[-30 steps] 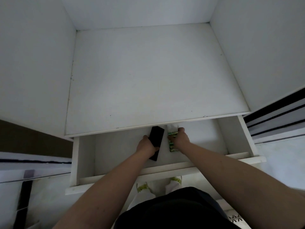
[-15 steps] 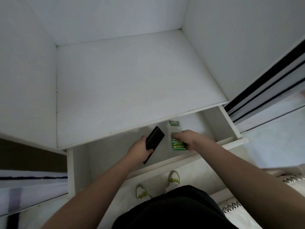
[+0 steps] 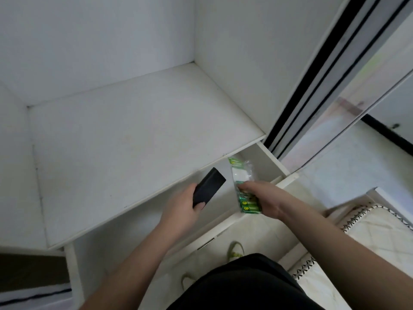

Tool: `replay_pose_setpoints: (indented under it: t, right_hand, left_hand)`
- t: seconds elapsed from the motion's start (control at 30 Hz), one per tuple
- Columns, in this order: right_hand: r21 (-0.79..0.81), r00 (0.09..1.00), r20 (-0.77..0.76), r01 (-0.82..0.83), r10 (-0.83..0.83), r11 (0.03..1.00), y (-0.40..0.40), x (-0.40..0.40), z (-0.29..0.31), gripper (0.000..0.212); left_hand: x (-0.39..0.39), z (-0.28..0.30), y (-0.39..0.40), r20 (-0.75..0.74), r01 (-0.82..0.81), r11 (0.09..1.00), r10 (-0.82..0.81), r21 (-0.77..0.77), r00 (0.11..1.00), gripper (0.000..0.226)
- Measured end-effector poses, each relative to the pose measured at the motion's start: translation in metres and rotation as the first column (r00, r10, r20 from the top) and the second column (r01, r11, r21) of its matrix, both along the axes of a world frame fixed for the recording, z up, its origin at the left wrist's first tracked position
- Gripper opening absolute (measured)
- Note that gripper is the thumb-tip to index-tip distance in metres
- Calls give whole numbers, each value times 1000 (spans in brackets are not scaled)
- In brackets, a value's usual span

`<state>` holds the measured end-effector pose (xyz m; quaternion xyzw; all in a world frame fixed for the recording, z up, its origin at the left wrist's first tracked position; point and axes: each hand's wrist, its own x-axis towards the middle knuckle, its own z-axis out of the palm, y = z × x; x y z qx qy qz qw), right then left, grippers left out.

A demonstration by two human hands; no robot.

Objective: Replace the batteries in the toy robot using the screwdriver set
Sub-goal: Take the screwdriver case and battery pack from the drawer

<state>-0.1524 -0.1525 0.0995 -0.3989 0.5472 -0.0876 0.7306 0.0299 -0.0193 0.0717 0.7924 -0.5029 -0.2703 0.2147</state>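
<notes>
My left hand (image 3: 182, 209) grips a flat black case (image 3: 209, 186), likely the screwdriver set, held above the open white drawer (image 3: 273, 163). My right hand (image 3: 263, 198) holds a clear blister pack of green batteries (image 3: 242, 186) by its lower end, lifted above the drawer's front rail. The toy robot is not in view.
A bare white shelf (image 3: 134, 142) lies above the drawer inside a white cabinet. A sliding door with black tracks (image 3: 317, 86) stands to the right. A quilted mattress edge (image 3: 368, 231) is at lower right. My shoes show on the pale floor (image 3: 257, 233) below.
Both hands have lifted the black case and the battery pack up out of the drawer. The view has swung to the right.
</notes>
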Motion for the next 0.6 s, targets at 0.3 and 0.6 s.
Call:
replay_pose_setpoints:
  t: [0.3, 0.6]
  right_hand:
    - [-11, 972, 177, 159, -154, 987, -3, -47, 26, 15]
    - [-33, 886, 255, 409, -388, 912, -29, -135, 39, 20]
  left_hand:
    - [-31, 31, -41, -439, 13, 996, -49, -84, 897, 44]
    - [-100, 46, -110, -606, 95, 995, -94, -31, 790, 36]
